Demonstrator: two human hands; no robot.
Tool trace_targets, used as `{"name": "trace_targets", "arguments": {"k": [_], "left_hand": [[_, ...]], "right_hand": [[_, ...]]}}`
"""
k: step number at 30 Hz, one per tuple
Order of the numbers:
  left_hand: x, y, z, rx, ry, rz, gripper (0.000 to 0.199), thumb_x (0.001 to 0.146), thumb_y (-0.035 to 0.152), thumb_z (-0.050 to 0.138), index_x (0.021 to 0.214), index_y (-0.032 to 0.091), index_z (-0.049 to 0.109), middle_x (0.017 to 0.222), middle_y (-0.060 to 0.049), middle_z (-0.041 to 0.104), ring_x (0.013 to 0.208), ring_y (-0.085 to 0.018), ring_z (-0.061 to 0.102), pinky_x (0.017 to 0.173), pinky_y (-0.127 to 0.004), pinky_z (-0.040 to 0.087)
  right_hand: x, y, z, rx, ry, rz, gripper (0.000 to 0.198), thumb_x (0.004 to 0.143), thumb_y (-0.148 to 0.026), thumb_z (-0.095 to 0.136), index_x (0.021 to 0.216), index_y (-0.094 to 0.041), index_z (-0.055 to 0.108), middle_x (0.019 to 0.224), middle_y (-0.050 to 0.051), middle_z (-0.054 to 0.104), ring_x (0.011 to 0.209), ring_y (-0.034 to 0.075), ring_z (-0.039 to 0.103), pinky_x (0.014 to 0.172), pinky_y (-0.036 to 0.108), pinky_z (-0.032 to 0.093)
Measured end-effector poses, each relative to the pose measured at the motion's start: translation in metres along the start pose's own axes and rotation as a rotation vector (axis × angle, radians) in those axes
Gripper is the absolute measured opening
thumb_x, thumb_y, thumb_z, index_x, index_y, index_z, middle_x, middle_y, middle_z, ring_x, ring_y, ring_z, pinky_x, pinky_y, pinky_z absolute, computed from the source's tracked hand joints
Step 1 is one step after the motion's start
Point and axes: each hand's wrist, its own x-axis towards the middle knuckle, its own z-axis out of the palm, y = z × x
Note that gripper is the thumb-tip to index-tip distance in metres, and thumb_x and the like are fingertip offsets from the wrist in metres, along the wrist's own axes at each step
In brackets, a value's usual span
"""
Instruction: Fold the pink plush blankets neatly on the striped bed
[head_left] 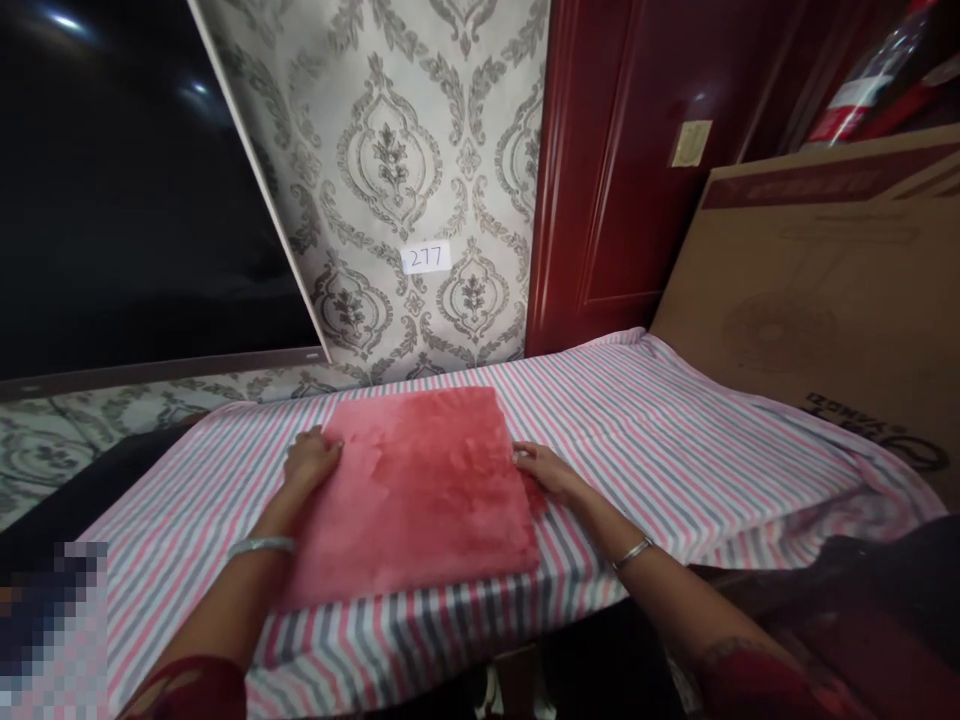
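A flat, roughly square piece of soft plush-looking cloth, pale pink at the left and deeper red at the right, lies on a striped sheet. My left hand holds its left edge near the far corner, the thumb resting on top. At the opposite edge my right hand has thumb and fingers closed on the side. A darker red bit of the same cloth pokes out under my right hand. Whether it is one layer or folded, I cannot tell.
A large dark television screen hangs at the left. Patterned wallpaper bears a paper label reading 277. A red wooden panel and a big cardboard box stand at the right, with a bottle behind the box.
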Motion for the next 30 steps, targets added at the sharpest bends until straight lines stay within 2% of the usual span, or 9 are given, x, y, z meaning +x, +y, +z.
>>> {"name": "trace_targets", "arguments": {"k": [3,5,8,11,14,18,21,25,30], "left_hand": [[-0.005,0.020,0.034,0.053,-0.029,0.116,0.038,0.091,0.035,0.065,0.123,0.015,0.061,0.127,-0.012,0.060,0.112,-0.025,0.061,0.097,-0.047,0.052],[-0.013,0.040,0.069,0.093,-0.111,0.267,0.023,0.088,0.021,0.063,0.110,0.016,0.069,0.123,-0.011,0.064,0.118,-0.026,0.058,0.109,-0.043,0.045],[-0.034,0.069,0.120,0.220,-0.442,0.815,0.043,0.090,0.009,0.043,0.125,0.023,0.064,0.136,-0.008,0.061,0.127,-0.023,0.054,0.112,-0.042,0.041],[-0.051,0.090,0.149,0.342,-0.648,1.044,0.047,0.090,0.009,0.040,0.129,0.026,0.061,0.135,-0.006,0.062,0.122,-0.022,0.058,0.103,-0.040,0.046],[-0.054,0.097,0.152,0.428,-0.688,1.104,0.040,0.090,0.010,0.042,0.121,0.022,0.064,0.123,-0.008,0.066,0.108,-0.023,0.063,0.096,-0.038,0.048],[-0.047,0.085,0.141,0.459,-0.600,1.095,0.031,0.087,0.007,0.044,0.105,0.018,0.066,0.109,-0.010,0.065,0.097,-0.022,0.062,0.090,-0.037,0.050],[-0.045,0.068,0.137,0.368,-0.549,1.048,0.026,0.085,0.006,0.045,0.096,0.018,0.065,0.116,-0.012,0.065,0.105,-0.023,0.061,0.092,-0.036,0.050],[-0.048,0.056,0.137,0.343,-0.575,1.033,0.027,0.090,0.010,0.045,0.102,0.020,0.067,0.137,-0.011,0.059,0.121,-0.025,0.056,0.104,-0.043,0.044],[-0.051,0.067,0.139,0.453,-0.678,1.089,0.046,0.088,0.008,0.045,0.128,0.025,0.061,0.122,-0.009,0.064,0.108,-0.025,0.058,0.098,-0.043,0.044]], "right_hand": [[-0.014,0.018,-0.005,0.015,0.034,-0.053,0.040,0.067,-0.042,0.068,0.099,-0.019,0.062,0.073,0.001,0.070,0.070,0.017,0.067,0.066,0.029,0.051],[-0.025,0.025,-0.008,-0.012,0.039,-0.072,0.043,0.068,-0.047,0.068,0.100,-0.019,0.062,0.070,-0.001,0.067,0.061,0.015,0.063,0.057,0.025,0.048],[-0.040,0.032,-0.009,-0.052,0.005,-0.062,0.038,0.070,-0.048,0.068,0.094,-0.020,0.059,0.059,-0.006,0.059,0.045,0.009,0.051,0.044,0.021,0.037],[-0.047,0.039,-0.007,-0.041,0.021,-0.075,0.030,0.070,-0.044,0.067,0.083,-0.020,0.054,0.055,-0.008,0.056,0.040,0.007,0.045,0.040,0.019,0.032],[-0.044,0.045,-0.006,-0.041,0.061,-0.072,0.024,0.073,-0.043,0.063,0.076,-0.022,0.051,0.049,-0.009,0.052,0.036,0.007,0.042,0.038,0.019,0.030],[-0.040,0.050,-0.004,-0.052,0.116,-0.077,0.020,0.074,-0.040,0.059,0.074,-0.023,0.050,0.042,-0.010,0.048,0.034,0.008,0.041,0.037,0.020,0.030],[-0.041,0.051,-0.003,-0.043,0.121,-0.113,0.018,0.075,-0.040,0.059,0.076,-0.023,0.052,0.045,-0.009,0.050,0.036,0.009,0.043,0.038,0.021,0.031],[-0.043,0.049,-0.002,-0.044,0.126,-0.109,0.018,0.076,-0.040,0.059,0.079,-0.023,0.053,0.047,-0.009,0.048,0.037,0.010,0.044,0.038,0.021,0.031],[-0.046,0.045,-0.002,-0.043,0.131,-0.107,0.019,0.076,-0.040,0.059,0.082,-0.022,0.055,0.053,-0.008,0.050,0.037,0.009,0.042,0.038,0.021,0.029]]}}
